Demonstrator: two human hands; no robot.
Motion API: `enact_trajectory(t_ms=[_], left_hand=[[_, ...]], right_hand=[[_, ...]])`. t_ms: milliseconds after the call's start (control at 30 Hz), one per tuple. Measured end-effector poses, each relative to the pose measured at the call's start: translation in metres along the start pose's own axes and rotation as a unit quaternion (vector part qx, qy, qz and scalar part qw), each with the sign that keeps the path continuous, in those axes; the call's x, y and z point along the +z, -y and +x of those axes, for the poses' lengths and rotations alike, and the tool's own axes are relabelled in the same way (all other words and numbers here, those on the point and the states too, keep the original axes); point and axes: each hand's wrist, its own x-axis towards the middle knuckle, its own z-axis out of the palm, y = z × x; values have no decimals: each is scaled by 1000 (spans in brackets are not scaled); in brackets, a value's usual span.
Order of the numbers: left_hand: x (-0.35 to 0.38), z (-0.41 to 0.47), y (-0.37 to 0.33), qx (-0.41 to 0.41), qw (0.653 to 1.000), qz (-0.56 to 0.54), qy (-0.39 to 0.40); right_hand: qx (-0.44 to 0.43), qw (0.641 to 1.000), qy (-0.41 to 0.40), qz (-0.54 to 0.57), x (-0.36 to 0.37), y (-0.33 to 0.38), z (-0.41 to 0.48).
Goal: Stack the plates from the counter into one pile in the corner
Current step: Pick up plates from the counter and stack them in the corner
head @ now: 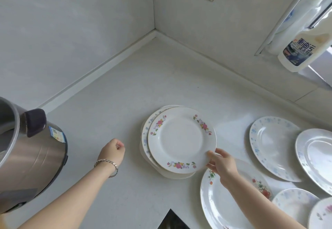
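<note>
Right hand (221, 164) pinches the pink-flowered plate (181, 139) atop the pile (172, 175) on the worktop (125, 85), left hand (113, 150) curled up, empty.

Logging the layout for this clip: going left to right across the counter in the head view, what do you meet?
pot → left hand → flowered plate → right hand → blue plate

White round flower-printed china plate (181, 139) pinched at its rim by the right hand (221, 165).
It is seen atop a pile of white plates (145, 135) on the pale counter (143, 77); the left hand (113, 149) is curled, empty, nearby.
</note>
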Motion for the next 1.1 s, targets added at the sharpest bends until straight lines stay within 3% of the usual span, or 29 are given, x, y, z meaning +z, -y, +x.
enact_trajectory(t_ms=[200,467,533,633,700,733,833,967,1100], left_hand=[[3,-2,4,-6,1000,5,6],[4,-3,2,-3,1000,5,3],[6,-5,2,-4,1000,6,6],[7,-7,4,-11,1000,8,12],[8,-9,5,-14,1000,9,14],[7,-9,6,-13,1000,9,14],[6,-11,7,-7,1000,10,16],[5,-10,11,0,1000,10,18],[5,-10,10,8,1000,5,17]], right_hand=[[-16,992,-78,-103,11,-6,7],[-45,968,-81,-232,17,-7,5],[-143,916,-92,-363,20,-8,-3],[-379,746,-69,-543,41,-21,-17],[-433,665,-17,-609,62,-32,-23],[-429,642,6,-635,73,-36,-26],[-407,616,54,-672,89,-36,-26],[-407,624,84,-662,91,-34,-19],[-426,609,83,-664,90,-34,-16]])
